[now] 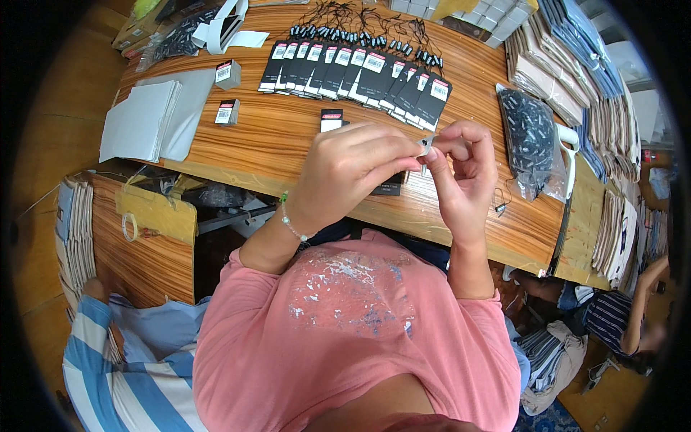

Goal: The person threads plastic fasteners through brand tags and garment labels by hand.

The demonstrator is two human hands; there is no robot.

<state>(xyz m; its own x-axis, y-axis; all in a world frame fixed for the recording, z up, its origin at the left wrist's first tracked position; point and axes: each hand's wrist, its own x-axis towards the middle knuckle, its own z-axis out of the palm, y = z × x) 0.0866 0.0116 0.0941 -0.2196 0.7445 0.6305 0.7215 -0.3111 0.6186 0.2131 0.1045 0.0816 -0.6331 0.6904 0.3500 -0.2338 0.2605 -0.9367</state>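
Near the middle of the frame, the left hand (353, 162) had its thumb and fingertips pinched on a small pale slip (425, 145) with a dark spot, held above the table (273, 140). The right hand (464, 169) met it from the other side, thumb against its edge; I couldn't tell whether its curled fingers gripped it too.

A fan of black tags (353, 72) with cords spread across the upper middle. Two little label stacks (227, 74) and white papers (137, 126) lay toward the upper left; a bag of black pieces (529, 137) sat at the right, beside a white handle (569, 147). Folded clothes (554, 61) crowded the upper right.

The hands partly covered one dark tag (332, 117) and another (389, 189) beneath them. A striped sleeve (97, 345) was cut off at lower left; a person (612, 320) at lower right was hard to make out.
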